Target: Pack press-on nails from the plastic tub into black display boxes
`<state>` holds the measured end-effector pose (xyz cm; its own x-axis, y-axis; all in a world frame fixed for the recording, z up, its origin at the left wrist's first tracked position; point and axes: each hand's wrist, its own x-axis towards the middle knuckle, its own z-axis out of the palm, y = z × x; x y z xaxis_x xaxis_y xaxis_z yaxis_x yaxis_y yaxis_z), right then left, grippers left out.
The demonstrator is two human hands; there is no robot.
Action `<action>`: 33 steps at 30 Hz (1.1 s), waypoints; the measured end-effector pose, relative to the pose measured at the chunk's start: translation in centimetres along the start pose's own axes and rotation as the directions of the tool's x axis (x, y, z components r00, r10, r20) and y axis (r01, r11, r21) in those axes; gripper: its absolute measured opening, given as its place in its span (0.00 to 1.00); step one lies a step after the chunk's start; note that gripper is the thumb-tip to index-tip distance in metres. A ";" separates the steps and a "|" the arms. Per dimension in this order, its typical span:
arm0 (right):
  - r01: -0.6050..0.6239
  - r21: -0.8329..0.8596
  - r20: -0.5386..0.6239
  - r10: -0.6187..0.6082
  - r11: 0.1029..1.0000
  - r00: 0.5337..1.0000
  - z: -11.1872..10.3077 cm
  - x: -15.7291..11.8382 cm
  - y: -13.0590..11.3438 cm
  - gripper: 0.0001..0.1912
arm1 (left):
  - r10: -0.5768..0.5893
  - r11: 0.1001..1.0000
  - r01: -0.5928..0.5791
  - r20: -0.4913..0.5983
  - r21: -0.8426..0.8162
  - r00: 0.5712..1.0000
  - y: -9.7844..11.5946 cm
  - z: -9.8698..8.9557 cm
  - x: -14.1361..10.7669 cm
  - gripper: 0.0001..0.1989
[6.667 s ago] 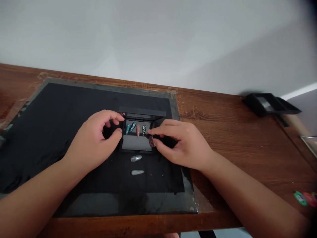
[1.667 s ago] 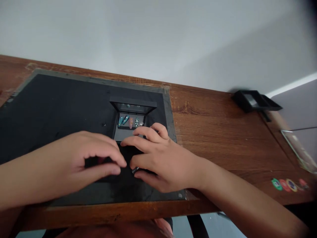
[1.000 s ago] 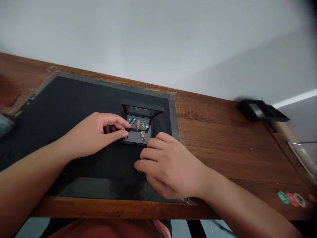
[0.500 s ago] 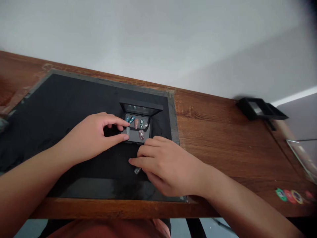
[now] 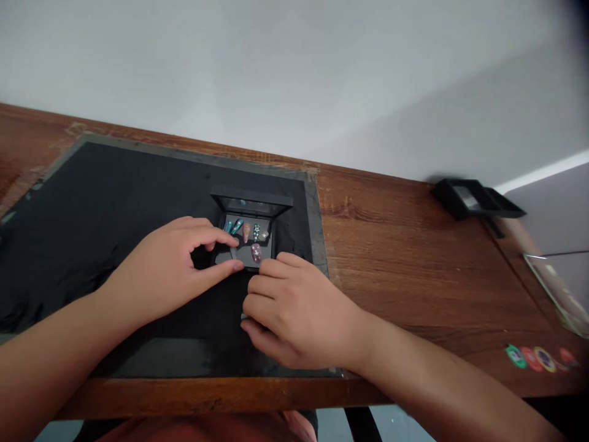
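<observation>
A small black case (image 5: 273, 242) stands with its lid raised on the dark mat. Several decorated false nails lie inside: teal ones at the left, an orange-pink one (image 5: 246, 232), a green one with white stars (image 5: 256, 232), and a mauve one (image 5: 256, 252) in the front part. My left hand (image 5: 184, 258) has its thumb and forefinger parted at the case's left front, around a clear piece. Below the case's right front corner, my right hand (image 5: 297, 310) is curled, its thumb and forefinger pinching a small clear piece that barely shows.
The dark mat (image 5: 151, 184) is taped on a brown wooden table (image 5: 391, 264). A black tray-like holder (image 5: 476, 199) stands at the far right. Coloured round stickers (image 5: 534, 358) lie near the right front edge. A pale wall rises behind.
My right hand's fingers have closed around the clear piece on the mat, which showed more before. My left hand remains at the case. The whole view has shifted slightly.
</observation>
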<state>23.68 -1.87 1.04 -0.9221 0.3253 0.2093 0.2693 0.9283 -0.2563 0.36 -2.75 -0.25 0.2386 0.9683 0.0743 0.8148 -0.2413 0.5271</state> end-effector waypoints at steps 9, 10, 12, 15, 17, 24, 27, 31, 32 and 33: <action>-0.041 0.011 -0.014 0.041 0.999 0.999 -0.3 -0.4 0.2 0.16 | 0.038 0.998 -0.041 0.079 0.038 0.996 0.0 -0.5 -0.1 0.21; -0.042 0.032 -0.017 0.043 0.999 0.999 -0.4 -0.5 0.3 0.17 | 0.046 0.998 -0.049 0.086 0.037 0.995 0.0 -0.6 -0.1 0.21; -0.040 0.093 -0.006 0.041 0.995 0.999 -0.6 -0.5 0.5 0.18 | 0.052 0.998 -0.055 0.084 0.031 0.995 0.1 -0.6 -0.1 0.19; -0.028 0.219 0.047 0.018 0.975 0.999 -1.0 -0.5 0.9 0.09 | 0.057 0.998 -0.058 0.070 0.009 0.996 0.3 -0.5 -0.2 0.17; -0.040 0.297 0.100 0.011 0.954 0.995 -1.3 -0.4 1.2 0.10 | 0.063 0.998 -0.062 0.085 -0.014 0.994 0.4 -0.5 -0.1 0.15; -0.140 0.382 0.296 0.022 0.913 0.955 -2.3 -0.4 1.5 0.20 | 0.025 0.995 -0.009 0.163 -0.095 0.986 0.1 -2.1 0.2 0.15; -0.149 0.374 0.334 0.017 0.916 0.943 -2.6 -0.4 1.4 0.21 | -0.066 0.985 0.108 0.279 -0.138 0.958 -0.1 -3.1 0.2 0.15; -0.152 0.377 0.330 0.021 0.913 0.944 -2.5 -0.5 1.6 0.20 | -0.099 0.971 0.178 0.410 -0.159 0.907 -0.5 -3.7 0.0 0.15; -0.153 0.378 0.328 0.022 0.913 0.944 -2.5 -0.6 1.7 0.20 | -0.093 0.975 0.169 0.422 -0.146 0.902 -0.7 -3.8 0.0 0.16; -0.154 0.378 0.327 0.024 0.913 0.945 -2.5 -0.6 1.8 0.19 | -0.084 0.979 0.154 0.432 -0.131 0.898 -0.9 -3.8 -0.1 0.16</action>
<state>25.39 0.02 2.79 -0.9555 0.2707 -0.1172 0.2830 0.7292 -0.6230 -2.39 -2.35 2.51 0.3745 0.8614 -0.3431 0.7658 -0.0787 0.6382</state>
